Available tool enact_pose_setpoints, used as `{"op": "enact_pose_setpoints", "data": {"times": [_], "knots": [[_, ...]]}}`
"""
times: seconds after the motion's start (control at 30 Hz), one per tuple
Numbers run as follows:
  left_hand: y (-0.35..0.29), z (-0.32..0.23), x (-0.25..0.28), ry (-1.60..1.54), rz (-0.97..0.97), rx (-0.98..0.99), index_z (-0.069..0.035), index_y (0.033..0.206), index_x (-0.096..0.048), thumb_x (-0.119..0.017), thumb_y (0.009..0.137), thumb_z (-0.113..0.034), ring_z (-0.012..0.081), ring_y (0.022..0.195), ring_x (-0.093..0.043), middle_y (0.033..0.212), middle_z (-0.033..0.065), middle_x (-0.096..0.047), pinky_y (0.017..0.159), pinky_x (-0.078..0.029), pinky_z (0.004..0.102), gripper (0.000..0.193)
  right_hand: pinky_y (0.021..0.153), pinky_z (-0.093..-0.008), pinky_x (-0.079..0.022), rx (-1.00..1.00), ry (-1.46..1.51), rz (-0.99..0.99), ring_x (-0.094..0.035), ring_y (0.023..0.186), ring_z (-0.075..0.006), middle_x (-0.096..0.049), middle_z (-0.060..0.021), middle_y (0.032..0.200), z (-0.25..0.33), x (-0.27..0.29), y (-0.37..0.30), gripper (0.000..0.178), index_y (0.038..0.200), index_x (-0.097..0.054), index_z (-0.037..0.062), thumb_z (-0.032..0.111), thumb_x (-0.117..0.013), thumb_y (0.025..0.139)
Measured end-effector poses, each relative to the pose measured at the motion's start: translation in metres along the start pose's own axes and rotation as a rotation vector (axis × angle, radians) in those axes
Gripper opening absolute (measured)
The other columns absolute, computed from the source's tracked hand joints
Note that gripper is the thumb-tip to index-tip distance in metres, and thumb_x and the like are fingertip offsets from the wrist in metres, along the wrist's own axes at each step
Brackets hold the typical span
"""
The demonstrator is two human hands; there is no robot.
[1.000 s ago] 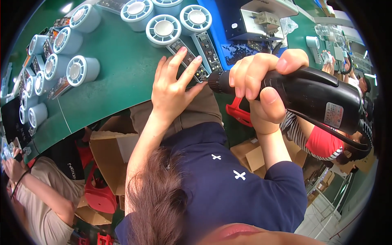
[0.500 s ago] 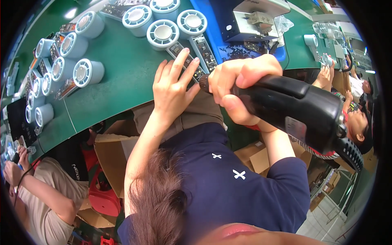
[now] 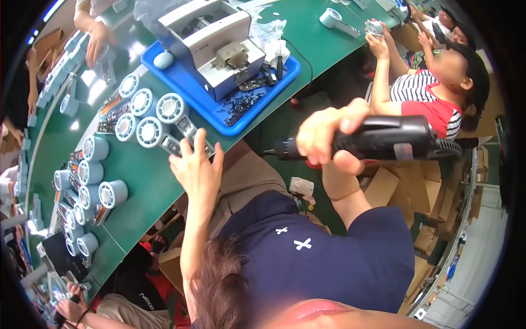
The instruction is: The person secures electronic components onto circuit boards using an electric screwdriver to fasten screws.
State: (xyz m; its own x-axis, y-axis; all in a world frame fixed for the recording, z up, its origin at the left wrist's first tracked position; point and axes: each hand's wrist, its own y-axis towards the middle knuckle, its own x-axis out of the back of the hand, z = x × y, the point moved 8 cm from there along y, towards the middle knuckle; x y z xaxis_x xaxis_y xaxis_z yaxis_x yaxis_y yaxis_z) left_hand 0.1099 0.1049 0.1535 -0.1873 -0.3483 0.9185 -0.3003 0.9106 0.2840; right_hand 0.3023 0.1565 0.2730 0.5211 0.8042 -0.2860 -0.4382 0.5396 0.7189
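Note:
My right hand (image 3: 329, 134) is wrapped round a black electric screwdriver (image 3: 392, 137), held level above my lap. The screwdriver's bit points left and is apart from the work. Fingers spread, my left hand (image 3: 198, 170) rests at the table edge over the opened handle of a light-blue round-headed unit (image 3: 150, 132), which looks like a handheld fan. A second such unit (image 3: 171, 108) lies beside it, its circuit board handle (image 3: 186, 127) partly exposed. My left hand hides part of the handles.
A blue tray (image 3: 229, 130) holds a grey-white machine (image 3: 192, 46), loose black screws (image 3: 241, 109) and a small screwdriver (image 3: 279, 67). More light-blue units (image 3: 94, 148) stand at left. A co-worker's hand (image 3: 98, 41) reaches over the far table; another person (image 3: 419, 90) works at right.
My right hand has drawn the screwdriver away from the handle, to the right. The view has turned, so the tray shows more fully and a co-worker's hand appears at upper left.

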Motion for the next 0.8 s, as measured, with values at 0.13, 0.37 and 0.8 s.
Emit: {"op": "enact_pose_setpoints", "data": {"times": [0.13, 0.37, 0.8], "knots": [[-0.025, 0.008, 0.007, -0.462, -0.201, -0.081, -0.011, 0.114, -0.055, -0.056, 0.078, -0.014, 0.0299, 0.086, -0.051, 0.107, 0.0108, -0.053, 0.078, -0.043, 0.0358, 0.036, 0.05, -0.0295, -0.046, 0.109, -0.107, 0.022, -0.053, 0.049, -0.0176, -0.056, -0.0063, 0.061, 0.059, 0.045, -0.022, 0.039, 0.106, -0.038, 0.012, 0.005, -0.061, 0.075], [-0.013, -0.123, 0.015, -1.018, 0.101, -0.257, -0.008, 0.099, -0.065, -0.059, 0.066, -0.007, 0.0328, 0.101, -0.047, 0.116, 0.0164, -0.045, 0.084, -0.039, 0.0392, 0.034, 0.048, -0.0264, -0.044, 0.273, -0.237, -0.236, -0.053, 0.048, -0.0161, -0.057, -0.0052, 0.062, 0.156, 0.126, -0.08, 0.036, 0.109, -0.037, 0.0144, 0.011, -0.057, 0.079], [0.21, -0.428, -0.195, -0.237, 0.282, -0.668, -0.02, 0.109, -0.059, -0.057, 0.081, -0.03, 0.0527, 0.089, -0.048, 0.114, 0.0201, -0.049, 0.088, -0.041, 0.06, 0.03, 0.05, -0.0255, -0.043, 0.324, -0.477, -0.481, -0.054, 0.051, -0.0171, -0.054, -0.0056, 0.062, 0.286, 0.172, -0.165, 0.035, 0.108, -0.035, 0.0142, 0.011, -0.057, 0.082]]}}
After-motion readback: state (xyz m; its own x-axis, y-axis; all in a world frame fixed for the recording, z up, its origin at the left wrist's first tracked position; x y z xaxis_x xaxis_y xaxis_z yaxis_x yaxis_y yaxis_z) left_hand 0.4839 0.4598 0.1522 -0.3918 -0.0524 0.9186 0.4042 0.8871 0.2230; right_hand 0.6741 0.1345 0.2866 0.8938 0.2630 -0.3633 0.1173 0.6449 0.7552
